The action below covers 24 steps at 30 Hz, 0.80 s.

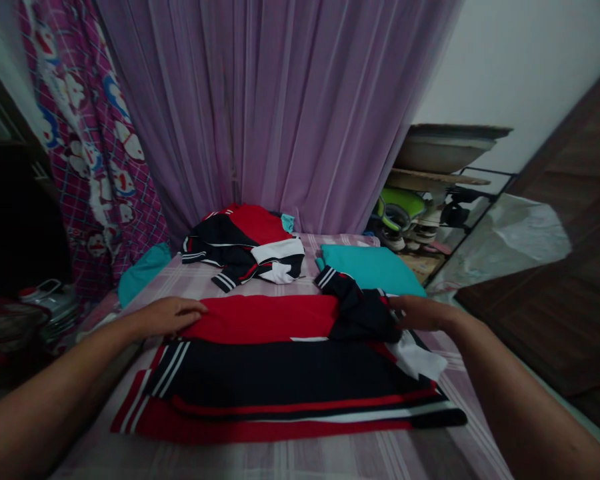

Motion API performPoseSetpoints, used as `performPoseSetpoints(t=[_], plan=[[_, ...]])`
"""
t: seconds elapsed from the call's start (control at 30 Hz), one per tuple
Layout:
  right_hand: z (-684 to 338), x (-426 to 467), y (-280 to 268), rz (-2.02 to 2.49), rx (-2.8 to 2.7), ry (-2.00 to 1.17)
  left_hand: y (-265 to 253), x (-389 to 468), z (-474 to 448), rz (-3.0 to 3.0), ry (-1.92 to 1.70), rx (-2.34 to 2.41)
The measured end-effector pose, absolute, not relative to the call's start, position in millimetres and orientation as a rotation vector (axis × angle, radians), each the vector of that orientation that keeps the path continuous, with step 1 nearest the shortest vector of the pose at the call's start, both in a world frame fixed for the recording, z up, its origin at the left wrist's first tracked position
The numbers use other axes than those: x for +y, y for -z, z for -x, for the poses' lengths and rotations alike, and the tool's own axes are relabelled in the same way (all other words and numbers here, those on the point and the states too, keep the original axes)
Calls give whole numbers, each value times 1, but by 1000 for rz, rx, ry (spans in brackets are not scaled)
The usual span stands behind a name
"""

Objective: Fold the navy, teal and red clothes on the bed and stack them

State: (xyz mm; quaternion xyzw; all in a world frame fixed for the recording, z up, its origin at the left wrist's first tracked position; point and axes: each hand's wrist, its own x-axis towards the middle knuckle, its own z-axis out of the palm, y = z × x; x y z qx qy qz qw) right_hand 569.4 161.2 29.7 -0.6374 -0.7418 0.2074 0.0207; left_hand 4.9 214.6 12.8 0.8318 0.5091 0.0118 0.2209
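A navy, red and white striped jacket [280,373] lies folded lengthwise on the bed, its red strip turned up along the far side. My left hand [165,316] grips the left end of that red strip, the thumb and fingers at the fabric's edge. At the opposite end, my right hand [421,313] is closed on the jacket beside the bunched navy sleeve; its fingertips are partly hidden in shadow. A white patch of the garment [417,357] sticks out below my right hand.
Behind lies another crumpled jacket [245,243] in the same colours. A folded teal cloth [367,265] rests at the back right of the checked bedsheet [220,460]. Purple curtains [290,113] hang behind; a shoe rack [425,227] stands right.
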Motion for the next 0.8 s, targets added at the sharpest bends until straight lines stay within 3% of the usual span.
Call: performPoseSetpoints(t=[0.17, 0.37, 0.53, 0.67, 0.8], plan=[[-541, 182, -26, 1854, -1997, -807, -5, 241, 4, -2247, -171, 1741], [-505, 187, 9, 2124, -2015, -511, 16, 246, 7, -2074, -129, 1734], [-526, 175, -9, 1818, -1531, -816, 9, 241, 12, -2007, -128, 1716], [-540, 148, -42, 1525, -1186, -874, -5, 236, 8, -2164, -272, 1771], [-538, 108, -57, 1408, -1343, -1237, -14, 226, 1, -2156, -470, 1716]])
